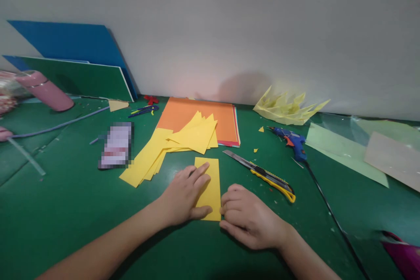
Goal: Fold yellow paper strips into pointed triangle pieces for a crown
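A yellow strip of paper (215,183) lies upright before me on the green table. My left hand (187,194) rests flat across its left side, fingers stretched and apart. At the lower right edge of the strip is my right hand (249,216), its fingers curled and closed against the paper's edge. Just beyond the strip, several yellow paper pieces (144,157) are spread out, some with pointed ends (197,133). They partly cover a stack of coloured sheets with an orange sheet (183,111) on top. A yellow-handled utility knife (262,175) lies to the right with its blade out.
A blue glue gun (292,140) with a black cord (331,214) lies at right, near a pointed yellow paper shape (285,107). Green paper (344,153) is farther right. On the left are a phone (116,144), scissors (144,110), a pink bottle (46,89) and leaning boards (72,78).
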Motion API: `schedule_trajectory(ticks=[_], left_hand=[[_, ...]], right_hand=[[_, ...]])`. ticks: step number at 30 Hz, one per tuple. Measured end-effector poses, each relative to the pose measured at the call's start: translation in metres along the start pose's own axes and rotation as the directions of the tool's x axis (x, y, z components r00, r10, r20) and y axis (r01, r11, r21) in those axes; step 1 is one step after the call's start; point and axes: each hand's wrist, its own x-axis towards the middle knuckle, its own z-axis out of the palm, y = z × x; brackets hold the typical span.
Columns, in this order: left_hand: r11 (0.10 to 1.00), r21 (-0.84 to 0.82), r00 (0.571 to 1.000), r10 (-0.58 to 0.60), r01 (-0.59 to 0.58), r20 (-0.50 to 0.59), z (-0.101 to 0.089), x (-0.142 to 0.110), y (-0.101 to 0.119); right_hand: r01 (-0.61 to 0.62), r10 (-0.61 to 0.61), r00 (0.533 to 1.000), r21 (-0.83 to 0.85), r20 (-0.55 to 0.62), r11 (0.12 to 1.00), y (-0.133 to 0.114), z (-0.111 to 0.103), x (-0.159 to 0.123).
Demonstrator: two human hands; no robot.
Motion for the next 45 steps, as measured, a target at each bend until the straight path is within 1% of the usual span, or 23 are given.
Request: schedule_trajectory(ticks=[6,8,10,11,12,13,14,15,16,17,18,20,23,27,29,32,35,37,39,41,43,45], left_hand=[[1.000,0.005,1.000,0.001,-0.001,-0.012,0.001,0.000,-0.001],[1.000,0.002,1.000,0.002,-0.002,-0.016,0.001,0.000,-0.001],[1.000,-0.013,1.000,-0.001,0.001,-0.018,0.001,0.000,-0.001],[1.000,-0.025,1.000,-0.007,0.007,-0.019,0.000,-0.001,-0.001],[0.999,-0.040,1.000,-0.015,0.014,-0.021,0.000,-0.001,-0.001],[0.998,-0.055,0.999,-0.023,0.021,-0.025,0.000,-0.001,-0.001],[0.997,-0.070,0.999,-0.029,0.027,-0.030,0.000,-0.001,-0.001],[0.996,-0.083,0.999,-0.031,0.028,-0.034,0.000,-0.001,-0.001],[0.995,-0.094,0.999,-0.026,0.023,-0.036,0.000,-0.002,-0.002],[0.995,-0.103,0.999,-0.018,0.014,-0.036,0.001,-0.002,-0.002],[0.994,-0.109,0.999,-0.009,0.005,-0.037,0.001,-0.002,-0.003],[0.993,-0.117,0.999,-0.004,-0.002,-0.048,0.002,-0.003,-0.003],[0.993,-0.119,0.997,-0.013,0.004,-0.076,0.003,-0.004,-0.004],[0.993,-0.118,0.996,-0.002,-0.008,-0.087,0.005,-0.005,-0.006],[0.994,-0.110,0.995,0.005,-0.016,-0.096,0.006,-0.005,-0.006],[0.995,-0.101,0.994,0.014,-0.025,-0.113,0.007,-0.006,-0.006],[0.994,-0.106,0.990,0.021,-0.036,-0.143,0.007,-0.006,-0.005],[0.993,-0.115,0.985,0.019,-0.039,-0.170,0.006,-0.005,-0.004],[0.992,-0.118,0.983,0.012,-0.034,-0.185,0.005,-0.005,-0.003],[0.993,-0.111,0.982,0.003,-0.025,-0.191,0.005,-0.005,-0.003],[0.995,-0.102,0.977,-0.004,-0.018,-0.213,0.005,-0.004,-0.004],[0.995,-0.094,0.966,0.005,-0.030,-0.260,0.006,-0.004,-0.005]], right_hand=[[0.022,-0.024,1.000,0.088,0.014,0.996,-0.007,0.008,0.001],[0.014,-0.016,1.000,0.157,0.015,0.988,-0.009,0.011,0.002],[-0.024,0.036,0.998,0.250,-0.043,0.968,-0.007,0.011,0.003],[-0.050,0.082,0.992,0.293,-0.096,0.955,-0.005,0.010,0.003],[-0.083,0.141,0.977,0.323,-0.160,0.943,-0.002,0.009,0.003],[-0.119,0.209,0.948,0.342,-0.239,0.932,0.002,0.007,0.003],[-0.174,0.285,0.910,0.346,-0.301,0.922,0.006,0.006,0.002],[-0.252,0.364,0.859,0.322,-0.360,0.913,0.011,0.005,0.001],[-0.324,0.419,0.821,0.289,-0.389,0.901,0.015,0.005,0.000],[-0.379,0.449,0.807,0.247,-0.384,0.892,0.019,0.006,-0.001],[-0.423,0.466,0.804,0.194,-0.369,0.885,0.022,0.007,-0.002],[-0.477,0.486,0.818,0.109,-0.308,0.872,0.025,0.010,-0.004],[-0.482,0.484,0.848,0.062,-0.215,0.874,0.023,0.013,-0.004],[-0.433,0.445,0.890,0.127,-0.096,0.892,0.016,0.012,-0.001],[-0.415,0.433,0.899,0.182,-0.066,0.891,0.014,0.011,-0.001],[-0.393,0.433,0.899,0.315,-0.068,0.864,0.012,0.012,-0.002],[-0.352,0.447,0.890,0.490,-0.087,0.797,0.009,0.017,-0.001],[-0.335,0.482,0.868,0.580,-0.116,0.742,0.008,0.022,0.000],[-0.322,0.522,0.839,0.632,-0.154,0.704,0.007,0.026,0.001],[-0.313,0.526,0.833,0.639,-0.172,0.703,0.007,0.029,0.002],[-0.308,0.491,0.855,0.599,-0.167,0.739,0.007,0.029,0.002],[-0.301,0.443,0.883,0.538,-0.154,0.787,0.006,0.028,0.001]])
